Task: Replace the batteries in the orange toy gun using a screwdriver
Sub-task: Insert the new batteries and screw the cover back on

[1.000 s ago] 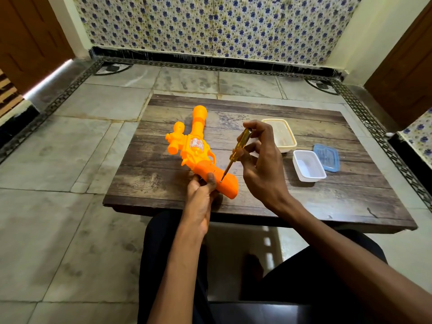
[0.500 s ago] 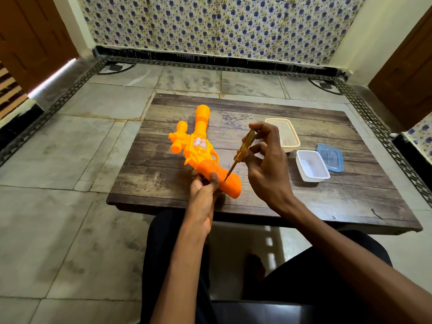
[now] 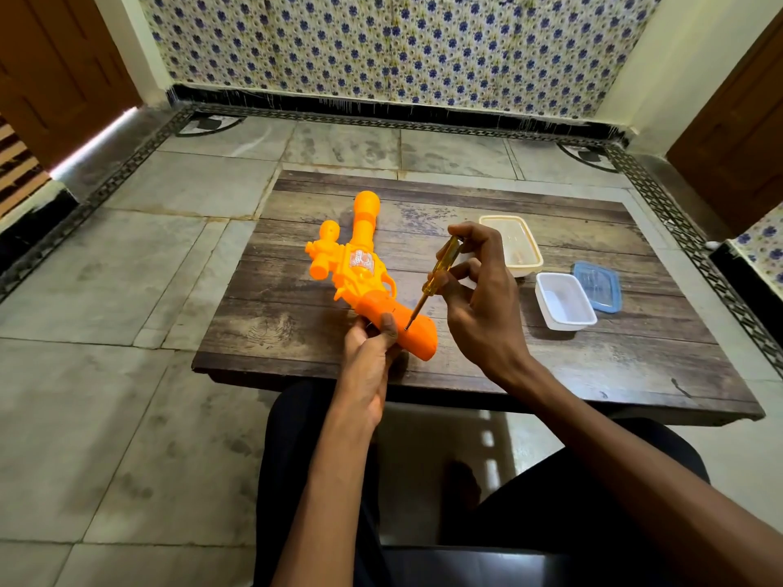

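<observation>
Count: I am seeing one orange toy gun (image 3: 367,278), moulded glossy plastic, lying near the tabletop's (image 3: 551,374) front edge, left of centre. One screwdriver (image 3: 436,273), translucent yellow handle, thin metal shaft. Two open rectangular tubs: cream (image 3: 512,244), white (image 3: 565,301). One blue lid (image 3: 599,286), toward the right edge. Left hand (image 3: 369,353) is gripping the gun's butt, thumb on top. Right hand (image 3: 481,298) is pinching the screwdriver, tip touching the grip. Tabletop: dark weathered planks.

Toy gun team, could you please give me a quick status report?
Left hand gripping toy gun handle. Right hand holding screwdriver, tip on the grip. Nothing blocking.
</observation>
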